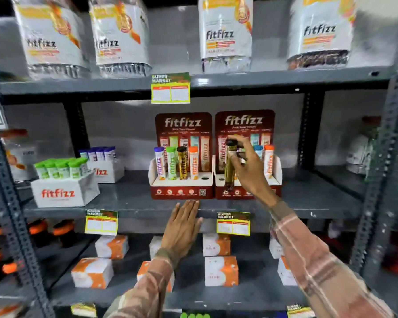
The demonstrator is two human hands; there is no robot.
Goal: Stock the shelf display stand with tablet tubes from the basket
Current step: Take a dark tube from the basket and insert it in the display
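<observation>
My right hand (251, 171) is gripping a glossy, gold, black-capped cylindrical tube (230, 166) upright over the right cardboard display stand (248, 157); my left hand (182, 226) is resting flat, fingers spread, on the metal shelf edge (147, 212).

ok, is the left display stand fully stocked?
No, the left display stand holds four tubes and its rightmost slot is an empty hole.

Grey metal shelving unit (216, 82) with perforated slotted uprights (381, 157) at both sides and dark rear posts; pale grey wall (117, 125) behind. Top tier: four large white-labelled jars (225, 35). Middle tier: white cartons (64, 191) holding green-capped and purple-capped stock at left. Lower tier: orange-and-white boxes (221, 270). Yellow-bordered price tags (170, 89) clipped to shelf edges. Lighting even, with soft glare on the shelf fronts.
</observation>
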